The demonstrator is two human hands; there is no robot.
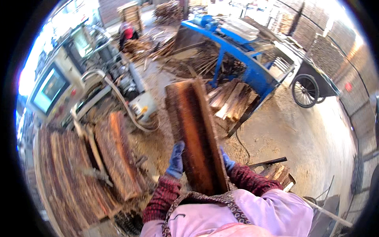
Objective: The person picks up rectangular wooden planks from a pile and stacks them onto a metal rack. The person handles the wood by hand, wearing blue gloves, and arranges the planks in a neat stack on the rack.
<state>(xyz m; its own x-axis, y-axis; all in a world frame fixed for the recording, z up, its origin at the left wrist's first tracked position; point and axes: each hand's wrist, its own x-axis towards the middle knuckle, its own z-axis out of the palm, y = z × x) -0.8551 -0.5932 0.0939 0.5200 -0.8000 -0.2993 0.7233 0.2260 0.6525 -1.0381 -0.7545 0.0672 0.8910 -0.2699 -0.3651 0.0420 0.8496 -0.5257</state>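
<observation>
A long, thick wooden slab [190,126] with reddish-brown and dark bands stands tilted away in front of my body. On its left edge, my left hand [176,160], in a blue glove, is closed with the thumb up the near face. My right hand [227,159], also gloved in blue, grips the right edge and is partly hidden behind the slab. The slab's lower end reaches my patterned apron [233,203]. To the left, another bark-covered slab [118,156] with an orange streak lies beside a wide stack of rough slabs [71,173].
A blue metal machine [252,69] stands ahead, with split wood [233,98] beneath it. A wheeled cart [321,77] is at far right. Machinery with a hose [114,89] stands at left. Another person [127,33] crouches by scrap wood at the back. Sawdust covers the floor [272,136].
</observation>
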